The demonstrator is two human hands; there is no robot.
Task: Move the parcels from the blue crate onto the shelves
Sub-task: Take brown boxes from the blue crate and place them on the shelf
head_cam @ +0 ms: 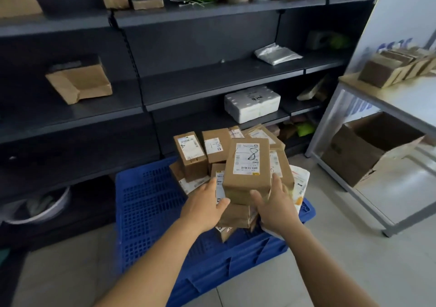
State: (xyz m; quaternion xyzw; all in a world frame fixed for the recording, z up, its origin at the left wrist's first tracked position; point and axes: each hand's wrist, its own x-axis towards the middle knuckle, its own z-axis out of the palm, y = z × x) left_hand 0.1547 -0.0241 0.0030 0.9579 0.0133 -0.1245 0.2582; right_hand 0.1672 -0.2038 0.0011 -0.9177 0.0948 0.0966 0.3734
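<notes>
Now both hands clamp the top parcel (246,165): left hand (204,206) on its left side, right hand (274,208) on its right, atop the pile at the blue crate (151,203)'s far-right corner, long axis toward the shelves (212,82).

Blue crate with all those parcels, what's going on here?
A person is unloading the blue crate, which is piled with brown parcels. The left hand and right hand grip the sides of the top parcel, marked with a handwritten 8, at the pile. The dark shelves behind hold only a few packages, so most parcels remain in the crate.
</notes>
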